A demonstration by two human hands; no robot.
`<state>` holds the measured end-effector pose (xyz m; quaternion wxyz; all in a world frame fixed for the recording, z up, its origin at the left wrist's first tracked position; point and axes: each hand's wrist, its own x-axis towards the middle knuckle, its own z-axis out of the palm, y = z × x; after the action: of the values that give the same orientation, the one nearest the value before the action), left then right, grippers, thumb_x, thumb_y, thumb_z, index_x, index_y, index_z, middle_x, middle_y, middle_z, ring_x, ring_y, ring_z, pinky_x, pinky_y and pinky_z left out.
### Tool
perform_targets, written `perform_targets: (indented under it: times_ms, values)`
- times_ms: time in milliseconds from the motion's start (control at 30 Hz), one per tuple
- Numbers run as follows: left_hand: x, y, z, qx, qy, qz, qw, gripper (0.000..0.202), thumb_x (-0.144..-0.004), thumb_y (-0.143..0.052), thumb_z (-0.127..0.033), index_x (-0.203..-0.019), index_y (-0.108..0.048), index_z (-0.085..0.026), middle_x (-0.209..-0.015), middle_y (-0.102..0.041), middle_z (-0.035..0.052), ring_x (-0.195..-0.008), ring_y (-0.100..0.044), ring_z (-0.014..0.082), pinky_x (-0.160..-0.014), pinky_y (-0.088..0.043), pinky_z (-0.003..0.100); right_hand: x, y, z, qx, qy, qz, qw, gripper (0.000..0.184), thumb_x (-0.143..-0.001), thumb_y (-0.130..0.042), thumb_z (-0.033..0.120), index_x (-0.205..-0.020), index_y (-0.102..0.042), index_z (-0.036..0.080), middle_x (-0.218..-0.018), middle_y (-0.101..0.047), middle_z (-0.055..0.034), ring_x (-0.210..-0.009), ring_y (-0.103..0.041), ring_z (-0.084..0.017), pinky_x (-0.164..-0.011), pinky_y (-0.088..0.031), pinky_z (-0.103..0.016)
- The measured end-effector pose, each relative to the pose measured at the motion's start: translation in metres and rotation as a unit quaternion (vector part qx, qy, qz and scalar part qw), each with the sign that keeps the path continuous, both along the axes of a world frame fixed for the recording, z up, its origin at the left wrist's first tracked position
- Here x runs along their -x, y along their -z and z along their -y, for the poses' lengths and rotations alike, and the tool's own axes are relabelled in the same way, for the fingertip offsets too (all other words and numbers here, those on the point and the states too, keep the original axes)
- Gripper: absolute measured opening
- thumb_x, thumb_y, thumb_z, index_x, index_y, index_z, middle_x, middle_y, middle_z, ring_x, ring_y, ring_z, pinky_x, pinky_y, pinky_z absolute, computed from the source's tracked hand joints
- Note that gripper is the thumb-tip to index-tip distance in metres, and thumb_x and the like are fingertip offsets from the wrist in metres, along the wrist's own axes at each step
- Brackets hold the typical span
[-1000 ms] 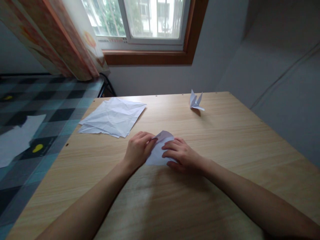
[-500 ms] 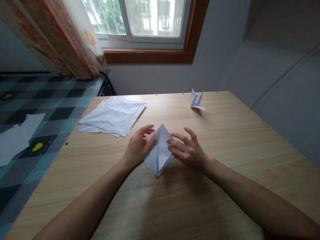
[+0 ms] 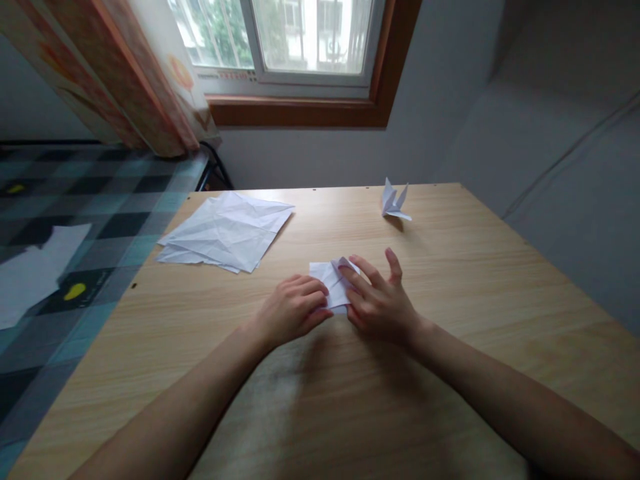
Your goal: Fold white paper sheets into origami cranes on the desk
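A folded sheet of white paper (image 3: pixel 331 283) lies between my hands near the middle of the wooden table. My left hand (image 3: pixel 296 307) grips its left side, fingers on top and thumb along the near edge. On the right, my right hand (image 3: pixel 376 293) has its thumb at the near edge and a fingertip pressing a raised flap; its other fingers are lifted and spread. Part of the paper is hidden beneath the fingers.
A pile of creased white sheets (image 3: pixel 230 230) lies at the table's back left. A folded paper figure (image 3: pixel 394 200) with pointed tips stands near the far edge. More white paper (image 3: pixel 43 270) rests on the checked cloth (image 3: pixel 125 190) at left.
The paper went from a tall kite shape pointing away from me to a shorter, wider shape with a raised flap. My left fingers have closed down over its left side.
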<state>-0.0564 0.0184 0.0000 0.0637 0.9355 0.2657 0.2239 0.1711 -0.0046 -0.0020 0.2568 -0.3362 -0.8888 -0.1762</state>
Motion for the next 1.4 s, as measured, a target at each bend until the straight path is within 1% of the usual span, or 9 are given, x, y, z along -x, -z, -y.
perform_targets:
  times_ms: [133,300,467,633,867,1000,1100,1233,1400]
  values:
    - [0.0,0.003,0.0,0.013,-0.017,0.021,1.0,0.024,-0.095,-0.052,-0.028,-0.077,-0.065,-0.019,-0.092,-0.071,0.0055,-0.088,-0.066,0.0175,-0.083,-0.051,0.033,-0.011,-0.007,-0.007,0.053,-0.003,0.018,0.998,0.011,-0.077,-0.062,0.022,-0.085,-0.068,0.021,-0.137,-0.06,-0.0107,-0.135,-0.041,-0.038,-0.118,0.009,-0.067]
    - [-0.002,0.002,-0.001,0.028,-0.027,0.033,0.999,0.023,-0.093,-0.051,-0.023,-0.074,-0.062,-0.018,-0.087,-0.068,0.0059,-0.083,-0.063,0.0173,-0.079,-0.051,0.031,-0.013,-0.005,-0.012,0.037,0.042,-0.002,0.998,0.005,-0.08,-0.061,0.022,-0.077,-0.065,0.021,-0.124,-0.064,-0.0114,-0.13,-0.044,-0.037,-0.118,0.001,-0.068]
    - [-0.003,0.002,0.0,0.012,-0.042,0.001,0.999,0.015,-0.091,-0.051,-0.02,-0.08,-0.061,-0.018,-0.085,-0.066,0.0055,-0.081,-0.061,0.0177,-0.078,-0.049,0.031,-0.006,0.002,-0.011,0.035,0.088,-0.065,0.993,0.007,-0.088,-0.059,0.022,-0.092,-0.064,0.021,-0.126,-0.061,-0.0129,-0.131,-0.044,-0.036,-0.116,-0.006,-0.069]
    - [-0.002,0.002,0.001,-0.005,-0.04,-0.013,0.999,0.025,-0.091,-0.051,-0.017,-0.112,-0.064,-0.019,-0.096,-0.068,0.0068,-0.088,-0.063,0.0195,-0.081,-0.049,0.033,-0.006,0.009,-0.016,0.043,0.12,-0.138,0.982,0.047,-0.09,-0.061,0.033,-0.134,-0.047,0.024,-0.144,-0.045,-0.0172,-0.137,-0.038,-0.036,-0.116,-0.016,-0.065]
    - [-0.003,0.001,0.001,-0.032,-0.027,-0.034,0.999,0.024,-0.093,-0.049,-0.018,-0.104,-0.071,-0.02,-0.107,-0.071,0.006,-0.092,-0.063,0.0195,-0.083,-0.049,0.035,-0.014,0.023,-0.035,0.134,0.216,-0.195,0.947,0.083,-0.087,-0.062,0.048,-0.153,-0.018,0.022,-0.147,-0.043,-0.0198,-0.134,-0.042,-0.037,-0.106,-0.034,-0.062]
    - [-0.003,-0.001,0.004,-0.019,-0.011,-0.052,0.998,0.024,-0.095,-0.049,-0.025,-0.105,-0.07,-0.019,-0.119,-0.071,0.0047,-0.102,-0.063,0.0223,-0.088,-0.048,0.038,-0.015,0.024,-0.039,0.181,0.249,-0.156,0.939,0.074,-0.088,-0.062,0.042,-0.15,-0.029,0.02,-0.147,-0.046,-0.0181,-0.133,-0.044,-0.034,-0.107,-0.035,-0.057]
    - [-0.003,-0.001,0.005,-0.01,0.003,-0.058,0.998,0.026,-0.094,-0.05,-0.03,-0.11,-0.068,-0.019,-0.123,-0.07,0.0062,-0.116,-0.06,0.0263,-0.098,-0.045,0.043,-0.015,0.021,-0.038,0.162,0.254,-0.124,0.945,0.067,-0.09,-0.06,0.035,-0.148,-0.034,0.016,-0.152,-0.041,-0.0197,-0.14,-0.037,-0.034,-0.113,-0.028,-0.058]
    - [-0.003,0.002,0.004,0.011,0.029,-0.048,0.998,0.027,-0.092,-0.053,-0.033,-0.113,-0.064,-0.018,-0.127,-0.066,0.0094,-0.125,-0.057,0.0275,-0.107,-0.042,0.044,-0.015,0.019,-0.038,0.162,0.189,-0.072,0.966,0.061,-0.093,-0.052,0.024,-0.15,-0.034,0.015,-0.158,-0.034,-0.0171,-0.148,-0.026,-0.03,-0.12,-0.018,-0.054]
    - [-0.003,0.0,0.002,0.022,0.045,-0.028,0.998,0.018,-0.09,-0.055,-0.028,-0.102,-0.061,-0.018,-0.116,-0.067,0.0104,-0.118,-0.06,0.0262,-0.104,-0.045,0.042,-0.018,0.022,-0.043,0.274,0.14,-0.075,0.949,0.059,-0.096,-0.041,0.028,-0.152,-0.031,0.014,-0.157,-0.037,-0.0178,-0.147,-0.032,-0.027,-0.117,-0.028,-0.051]
